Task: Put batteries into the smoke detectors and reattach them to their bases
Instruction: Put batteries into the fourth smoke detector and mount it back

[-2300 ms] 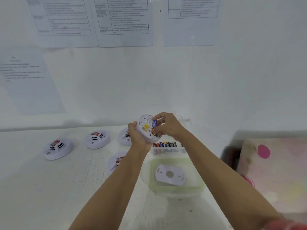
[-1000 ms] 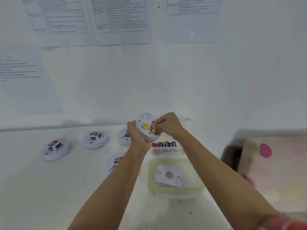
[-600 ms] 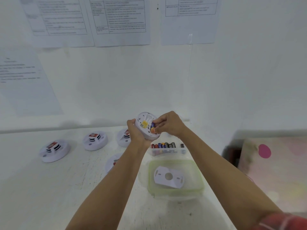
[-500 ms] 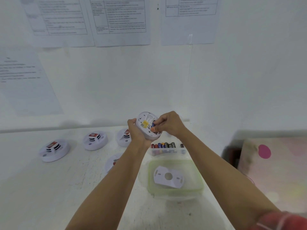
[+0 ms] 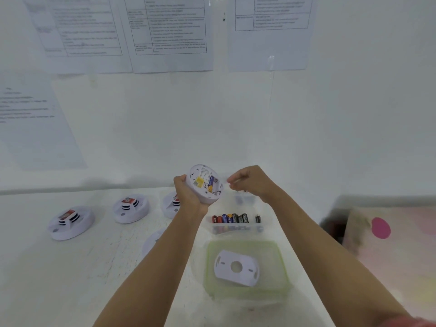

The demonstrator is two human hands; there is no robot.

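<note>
Fingers (image 5: 179, 183) of left hand (image 5: 188, 199) clasp white round smoke detector (image 5: 204, 175) held above counter (image 5: 70, 267), back face showing yellow sticker (image 5: 199, 181) and blue battery (image 5: 213, 181), label print too small to read; right hand (image 5: 253, 182) just beside it, blurred, fingers curled, whether grasping anything cannot tell.

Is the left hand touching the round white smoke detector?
Touching. The head view shows the left hand gripping the round white smoke detector by its rim.
</note>
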